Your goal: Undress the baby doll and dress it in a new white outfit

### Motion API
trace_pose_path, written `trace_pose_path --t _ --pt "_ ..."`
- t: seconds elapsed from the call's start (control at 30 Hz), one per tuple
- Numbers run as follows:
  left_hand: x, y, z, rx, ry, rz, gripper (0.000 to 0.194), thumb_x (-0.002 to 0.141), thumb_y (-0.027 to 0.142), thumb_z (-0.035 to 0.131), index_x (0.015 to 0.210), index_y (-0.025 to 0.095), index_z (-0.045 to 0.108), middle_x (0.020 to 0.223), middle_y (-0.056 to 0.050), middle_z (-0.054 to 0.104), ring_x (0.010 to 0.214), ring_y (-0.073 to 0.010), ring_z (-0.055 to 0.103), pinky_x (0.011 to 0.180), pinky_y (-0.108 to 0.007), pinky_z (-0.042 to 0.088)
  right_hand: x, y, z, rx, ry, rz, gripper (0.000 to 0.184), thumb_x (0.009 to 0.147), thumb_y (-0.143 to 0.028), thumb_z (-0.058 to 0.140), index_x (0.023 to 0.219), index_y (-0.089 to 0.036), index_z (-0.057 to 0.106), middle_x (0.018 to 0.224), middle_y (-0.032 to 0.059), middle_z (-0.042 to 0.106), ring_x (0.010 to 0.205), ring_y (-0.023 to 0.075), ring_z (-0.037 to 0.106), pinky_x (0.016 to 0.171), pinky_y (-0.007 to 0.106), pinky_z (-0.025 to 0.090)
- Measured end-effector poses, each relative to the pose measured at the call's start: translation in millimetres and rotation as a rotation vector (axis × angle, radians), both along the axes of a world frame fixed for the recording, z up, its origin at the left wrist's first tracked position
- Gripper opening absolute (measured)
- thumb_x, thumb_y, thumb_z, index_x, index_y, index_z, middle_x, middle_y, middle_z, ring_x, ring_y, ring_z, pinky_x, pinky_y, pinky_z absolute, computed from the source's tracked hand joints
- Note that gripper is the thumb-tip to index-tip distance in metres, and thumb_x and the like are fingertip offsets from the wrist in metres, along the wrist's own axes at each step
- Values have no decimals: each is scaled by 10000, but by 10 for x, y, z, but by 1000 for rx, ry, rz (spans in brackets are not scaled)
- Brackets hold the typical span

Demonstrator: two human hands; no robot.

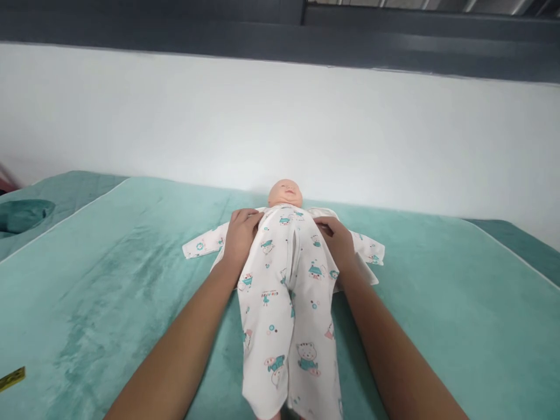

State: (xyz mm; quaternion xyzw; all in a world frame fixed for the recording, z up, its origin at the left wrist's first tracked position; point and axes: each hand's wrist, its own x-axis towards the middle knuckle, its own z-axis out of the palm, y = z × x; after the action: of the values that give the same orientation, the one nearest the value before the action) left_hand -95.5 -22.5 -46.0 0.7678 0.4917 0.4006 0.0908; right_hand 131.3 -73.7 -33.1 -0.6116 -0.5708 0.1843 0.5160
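A baby doll (285, 193) lies on its back, head at the far end, with its feet barely showing at the bottom edge. White printed baby pants (266, 274) cover its front from just below the chin down the legs. Beneath them, a matching white baby shirt (205, 242) spreads its sleeves out to both sides. My left hand (242, 230) is curled at the upper left edge of the pants, over the shirt. On the opposite edge, my right hand (336, 236) has its fingers bent against the pants. Some fingertips of both hands are hidden.
A green plush sheet (131, 303) with a pale seam lies under the doll. Behind its far edge rises a white wall (175, 122), topped by a dark frame (219, 38). A yellow-and-black strip (12, 379) rests at the lower left; dark green fabric (24, 216) bunches at far left.
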Motion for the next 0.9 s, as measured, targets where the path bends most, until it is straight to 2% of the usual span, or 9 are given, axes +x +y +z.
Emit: trace_pose_path --t 0.07,0.1,0.23,0.37,0.43,0.53,0.7,0.9 --pt "-33 -152 -11 -21 -30 40 293 838 151 505 1048 188 706 1054 -107 654 1065 -258 522 926 -395 444 50 -81 -51 -90 -13 -63 210 737 -286 573 884 -216 705 924 45 717 843 201 637 785 329 481" --pt "-48 -224 -10 -69 -62 37 278 826 154 514 1033 190 696 1026 -95 660 1015 -245 550 896 -380 455 81 -110 -73 -143 -31 -51 211 713 -269 579 871 -212 707 906 44 722 833 206 637 775 331 482" --pt "-102 -414 28 -414 -265 -3 272 761 175 529 1009 180 641 935 -50 694 840 -204 621 780 -334 477 201 -170 -90 -330 -18 147 256 667 -244 589 870 -200 739 891 40 744 870 237 650 751 327 490" --pt "-147 -433 74 -771 -513 -78 279 700 200 561 965 171 643 832 -44 701 744 -201 636 645 -297 481 250 -188 -40 -413 205 334 323 673 -255 598 952 -193 748 932 31 749 886 239 664 777 333 514" --pt "-155 -431 95 -877 -603 -137 269 678 219 605 936 169 657 784 -44 701 708 -203 635 608 -292 483 252 -190 -24 -431 296 381 343 675 -255 607 984 -202 746 955 27 748 881 235 669 793 343 524" --pt "-136 -457 145 -959 -686 -214 286 655 226 655 934 165 673 765 -46 710 714 -208 644 621 -299 502 243 -183 -24 -426 387 407 358 663 -246 638 1004 -212 743 978 29 746 883 237 673 802 354 534" --pt "-77 -546 253 -1117 -789 -308 386 651 216 698 1030 151 672 861 -72 735 752 -224 675 676 -331 538 223 -184 -10 -437 453 430 327 657 -280 684 968 -208 752 944 39 751 883 252 673 789 363 536" --pt "-1 -587 258 -1084 -941 -254 382 646 210 721 1020 173 649 903 -59 728 776 -210 682 687 -328 547 184 -227 87 -356 354 382 230 686 -353 682 855 -222 767 841 41 752 908 278 666 844 421 523"
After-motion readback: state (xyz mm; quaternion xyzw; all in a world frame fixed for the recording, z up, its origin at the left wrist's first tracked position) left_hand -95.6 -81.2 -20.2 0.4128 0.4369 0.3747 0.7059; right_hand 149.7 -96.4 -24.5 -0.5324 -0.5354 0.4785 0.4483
